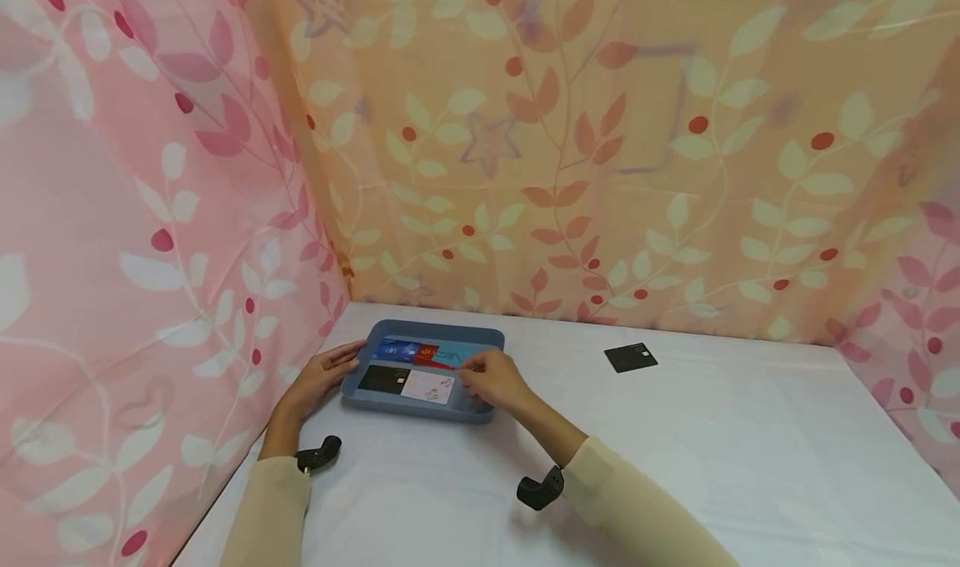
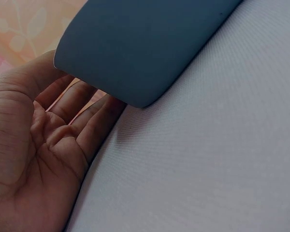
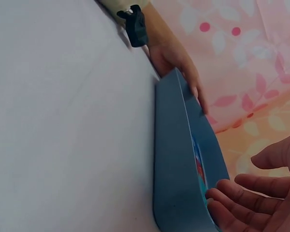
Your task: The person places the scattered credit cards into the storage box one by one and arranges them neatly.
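A shallow blue-grey tray (image 1: 420, 409) lies on the white cloth. Its back row holds a blue card (image 1: 395, 350), a red card (image 1: 426, 355) and a teal card (image 1: 454, 353). In front of them are a black card (image 1: 384, 379) and a pale card with a small floral print (image 1: 427, 387). My left hand (image 1: 318, 383) rests against the tray's left side, fingers extended along the wall. Over the tray's right end is my right hand (image 1: 491, 378), fingertips by the teal card. The right wrist view shows its thumb apart from loosely bent fingers (image 3: 261, 203), holding nothing visible.
Another black card (image 1: 631, 358) lies alone on the cloth, to the right of the tray. Patterned curtains (image 1: 562, 150) stand along the back and sides of the table. A black wrist camera (image 1: 540, 489) sits on each forearm.
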Demonstrator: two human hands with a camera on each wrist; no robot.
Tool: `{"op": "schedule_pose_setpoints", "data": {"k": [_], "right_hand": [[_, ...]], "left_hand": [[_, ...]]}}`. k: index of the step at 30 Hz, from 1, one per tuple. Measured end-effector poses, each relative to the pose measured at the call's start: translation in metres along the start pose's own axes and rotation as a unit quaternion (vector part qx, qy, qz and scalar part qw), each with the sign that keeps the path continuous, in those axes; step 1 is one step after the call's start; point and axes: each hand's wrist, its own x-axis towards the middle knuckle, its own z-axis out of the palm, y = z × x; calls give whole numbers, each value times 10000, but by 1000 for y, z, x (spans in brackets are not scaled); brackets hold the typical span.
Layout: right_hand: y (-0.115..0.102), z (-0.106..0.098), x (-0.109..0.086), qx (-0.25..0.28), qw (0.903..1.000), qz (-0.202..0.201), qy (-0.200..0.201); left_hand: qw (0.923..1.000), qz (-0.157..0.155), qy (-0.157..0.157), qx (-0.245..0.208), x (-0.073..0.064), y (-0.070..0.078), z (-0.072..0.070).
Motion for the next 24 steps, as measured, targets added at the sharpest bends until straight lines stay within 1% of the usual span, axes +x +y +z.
{"op": "schedule_pose_setpoints", "data": {"k": [4,9,17,24], "right_hand": [[0,-9,-7,-48,9999,-53,72],[3,-24,-17,-135,9993,-269,235],[12,-45,-26,-418,9966,-466,531],[20,-60,-33,-479,9947,-424,811]], "left_hand": [[10000,-31,29,38,-2,-1,0],[10000,-45,22,63,0,-1,-1],[10000,38,-1,13,1,-3,-2],[10000,-2,7,-5,0,-3,-1]]}}
